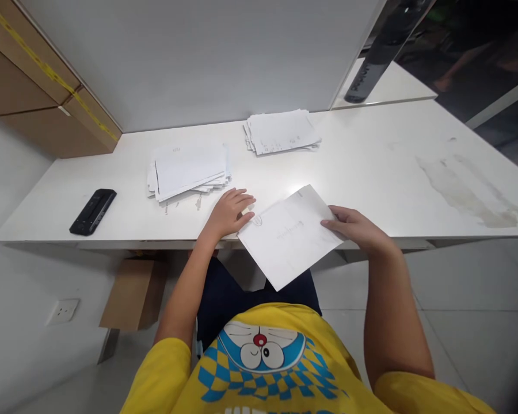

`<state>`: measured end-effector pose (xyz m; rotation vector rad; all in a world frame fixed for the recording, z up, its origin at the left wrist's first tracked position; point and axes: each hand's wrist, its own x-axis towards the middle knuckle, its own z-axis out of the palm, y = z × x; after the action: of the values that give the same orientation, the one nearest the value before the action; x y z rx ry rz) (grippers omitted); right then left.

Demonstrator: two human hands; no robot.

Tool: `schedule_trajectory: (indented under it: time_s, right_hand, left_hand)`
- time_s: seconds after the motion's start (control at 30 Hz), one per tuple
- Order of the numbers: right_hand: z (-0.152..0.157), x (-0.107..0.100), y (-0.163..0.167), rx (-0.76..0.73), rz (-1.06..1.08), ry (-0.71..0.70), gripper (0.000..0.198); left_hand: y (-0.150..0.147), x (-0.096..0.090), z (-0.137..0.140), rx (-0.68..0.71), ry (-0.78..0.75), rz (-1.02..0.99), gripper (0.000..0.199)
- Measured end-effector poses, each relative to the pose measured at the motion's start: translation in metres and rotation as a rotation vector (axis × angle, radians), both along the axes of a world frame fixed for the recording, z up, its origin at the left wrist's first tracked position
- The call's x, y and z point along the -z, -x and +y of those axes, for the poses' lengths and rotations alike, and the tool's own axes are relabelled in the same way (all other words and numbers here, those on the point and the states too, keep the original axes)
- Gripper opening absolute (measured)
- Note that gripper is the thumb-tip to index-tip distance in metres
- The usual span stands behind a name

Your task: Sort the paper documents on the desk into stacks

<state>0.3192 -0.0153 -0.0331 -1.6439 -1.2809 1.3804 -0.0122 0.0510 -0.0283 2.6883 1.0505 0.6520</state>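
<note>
A white sheet of paper [291, 238] with faint marks lies tilted over the front edge of the white desk [362, 167]. My right hand [349, 227] pinches its right edge, thumb on top and fingers beneath. At the sheet's left corner, my left hand [231, 213] rests on the desk with fingers spread and the thumb close to the paper; whether it touches is hard to see. Behind my left hand is a loose stack of papers [190, 169]. Farther back on the desk sits a second stack of papers [282, 132] with small writing on top.
A black phone-like device [93, 211] lies at the desk's left. Cardboard boxes [86, 126] stand in the back left corner, and another box [133, 293] is below the desk. A dark cylinder [366, 77] stands at the back right. A greyish stain [461, 190] marks the desk's right side.
</note>
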Motion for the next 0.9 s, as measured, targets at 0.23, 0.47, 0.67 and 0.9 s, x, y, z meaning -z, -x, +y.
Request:
schedule_trajectory:
  time_s: [0.23,0.47,0.67,0.9]
  right_hand:
    - [0.003,-0.006,0.007,0.027,-0.058,0.017,0.044]
    - [0.004,0.003,0.004,0.082,-0.046,-0.008,0.052]
    - [0.003,0.015,-0.001,0.074,-0.051,-0.019,0.055]
    - [-0.002,-0.013,-0.026,0.233,-0.231,-0.255,0.045]
  left_hand:
    - [0.001,-0.002,0.001,0.002,0.011,0.028,0.043]
    - [-0.001,0.005,-0.006,-0.024,0.139,0.064,0.05]
    - [-0.014,0.024,-0.02,-0.087,0.103,0.05,0.05]
    - [-0.011,0.02,-0.027,-0.138,0.111,-0.023,0.08]
